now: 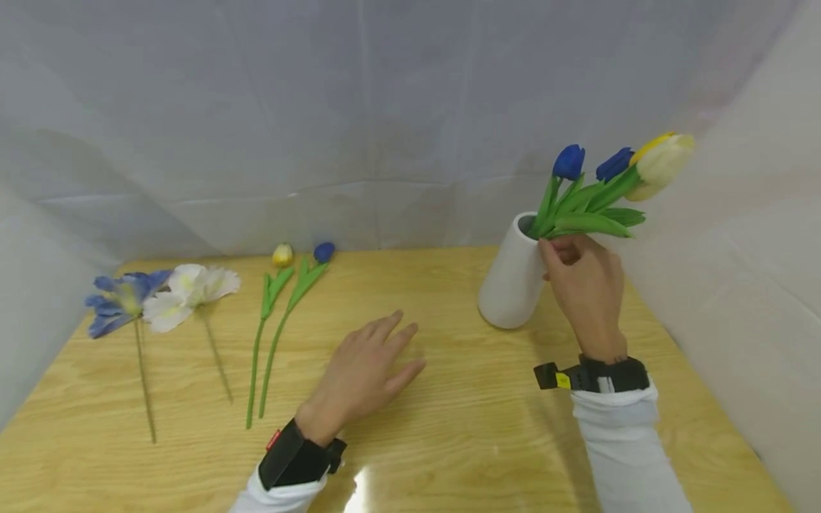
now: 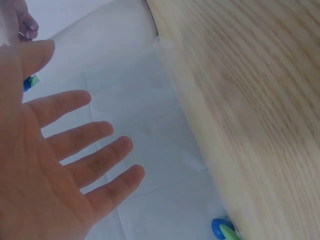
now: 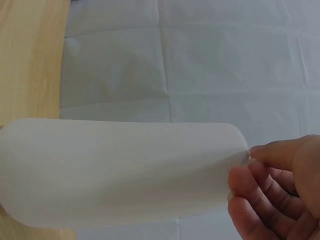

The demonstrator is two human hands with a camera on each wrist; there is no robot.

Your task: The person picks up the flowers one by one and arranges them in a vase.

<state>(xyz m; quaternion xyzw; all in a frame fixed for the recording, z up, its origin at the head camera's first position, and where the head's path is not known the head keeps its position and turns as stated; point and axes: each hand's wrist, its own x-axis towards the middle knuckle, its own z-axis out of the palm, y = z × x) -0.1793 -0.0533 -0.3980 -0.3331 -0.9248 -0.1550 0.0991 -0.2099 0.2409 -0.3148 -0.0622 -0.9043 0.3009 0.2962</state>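
Note:
A white vase [image 1: 512,281] stands at the right, holding several artificial tulips: blue tulips [image 1: 569,162] and white-and-yellow tulip heads [image 1: 663,162] leaning right. My right hand [image 1: 586,285] grips the vase at its rim, thumb tip at the edge and other fingers curled against the outside. In the right wrist view the same hand [image 3: 280,187] touches the mouth end of the vase [image 3: 120,172]; the stems are hidden there. My left hand [image 1: 362,377] hovers over the table, fingers spread, holding nothing. Its bare palm [image 2: 40,185] shows in the left wrist view.
Left on the wooden table [image 1: 449,427] lie a blue open-petalled flower [image 1: 125,299], a white one [image 1: 189,292], a small white-and-yellow tulip [image 1: 282,256] and a blue tulip [image 1: 324,251]. Pale sheeting [image 1: 410,128] hangs behind and at both sides.

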